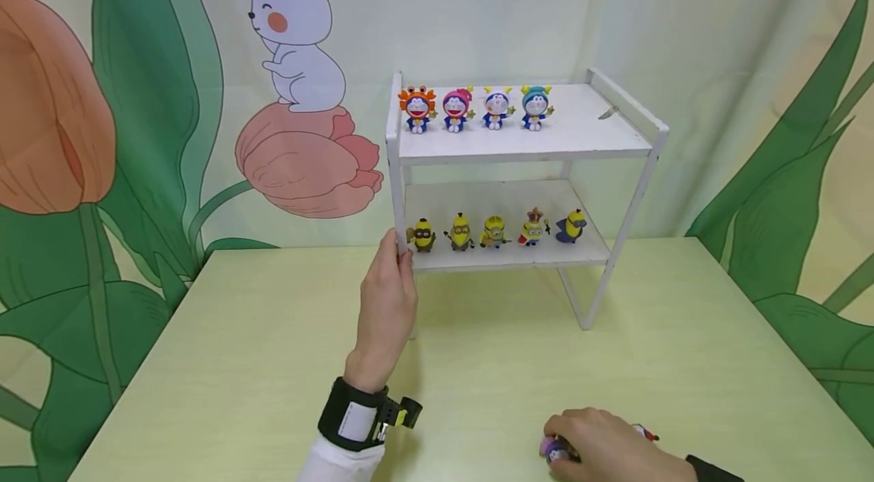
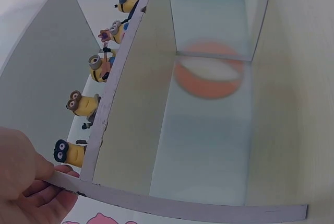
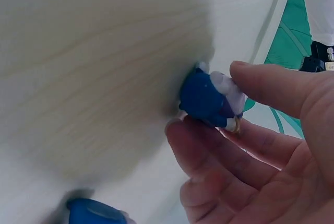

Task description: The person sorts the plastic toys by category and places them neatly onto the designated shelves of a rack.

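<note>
My left hand (image 1: 389,307) grips the left front post of a white two-tier rack (image 1: 526,157), fingers and thumb around it beside the lower shelf. Near the table's front edge, my right hand (image 1: 608,444) pinches a small blue-and-white cartoon cat figurine (image 3: 203,96) between thumb and fingers. Its pinkish-purple headwear shows past the fingertips in the head view. A second blue figurine (image 3: 96,212) lies on the table close by, mostly cut off in the right wrist view. Several similar cat figurines (image 1: 457,110) in different hats stand in a row on the upper shelf.
Several yellow minion figurines (image 1: 493,231) line the lower shelf. A small grey object (image 1: 608,113) lies at the upper shelf's right side. The rack stands toward the back of the pale wooden table (image 1: 259,360), before a printed curtain (image 1: 478,4).
</note>
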A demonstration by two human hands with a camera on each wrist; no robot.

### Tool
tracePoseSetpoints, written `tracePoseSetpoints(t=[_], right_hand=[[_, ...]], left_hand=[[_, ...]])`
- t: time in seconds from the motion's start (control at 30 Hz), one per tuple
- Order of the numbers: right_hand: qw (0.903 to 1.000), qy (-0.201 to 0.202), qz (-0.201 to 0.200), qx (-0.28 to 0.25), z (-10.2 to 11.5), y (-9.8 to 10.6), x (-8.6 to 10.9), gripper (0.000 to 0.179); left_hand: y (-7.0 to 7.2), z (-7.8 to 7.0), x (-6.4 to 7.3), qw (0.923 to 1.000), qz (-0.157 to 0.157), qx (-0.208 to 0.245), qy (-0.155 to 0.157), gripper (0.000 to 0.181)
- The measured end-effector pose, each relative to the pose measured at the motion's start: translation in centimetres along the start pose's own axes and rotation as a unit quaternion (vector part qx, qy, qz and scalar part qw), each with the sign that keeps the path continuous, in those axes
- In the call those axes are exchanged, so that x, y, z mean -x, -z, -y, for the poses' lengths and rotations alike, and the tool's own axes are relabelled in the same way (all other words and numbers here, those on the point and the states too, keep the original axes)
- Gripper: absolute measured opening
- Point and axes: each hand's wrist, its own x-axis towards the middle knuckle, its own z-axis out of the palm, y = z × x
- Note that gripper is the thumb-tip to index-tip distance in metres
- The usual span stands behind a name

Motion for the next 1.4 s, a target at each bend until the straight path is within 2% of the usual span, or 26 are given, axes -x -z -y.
tracePoseSetpoints(t=[0.27, 0.5, 0.63, 0.87, 1.0, 1.1, 1.4], right_hand=[[0.9999, 0.012, 0.0, 0.011, 0.6, 0.2, 0.1, 0.015], [0.9933, 0.091, -0.044, 0.057, 1.4, 0.9, 0.6, 0.012], [0.9904, 0.11, -0.059, 0.06, 2.8, 2.2, 1.0, 0.015], [0.9785, 0.17, -0.097, 0.064, 4.5, 3.9, 1.2, 0.017], [0.9795, 0.169, -0.09, 0.064, 5.1, 5.2, 1.1, 0.019], [0.9767, 0.174, -0.101, 0.075, 5.5, 6.3, 0.8, 0.02], [0.9615, 0.193, -0.162, 0.11, 7.6, 10.1, 1.1, 0.022]], left_hand=[[0.0, -0.2, -0.1, 1.0, -0.004, 0.001, -0.003, 0.028], [0.0, -0.2, 0.0, 0.9999, -0.007, 0.003, -0.007, 0.028], [0.0, -0.2, 0.0, 0.9999, -0.008, 0.001, -0.007, 0.027], [0.0, -0.1, -0.1, 0.9999, -0.008, 0.0, -0.006, 0.026], [0.0, -0.1, 0.0, 1.0, -0.008, 0.003, -0.004, 0.027], [0.0, 0.1, 0.0, 1.0, -0.007, 0.004, -0.002, 0.028], [-0.2, 0.1, -0.1, 1.0, -0.005, 0.003, -0.005, 0.029]])
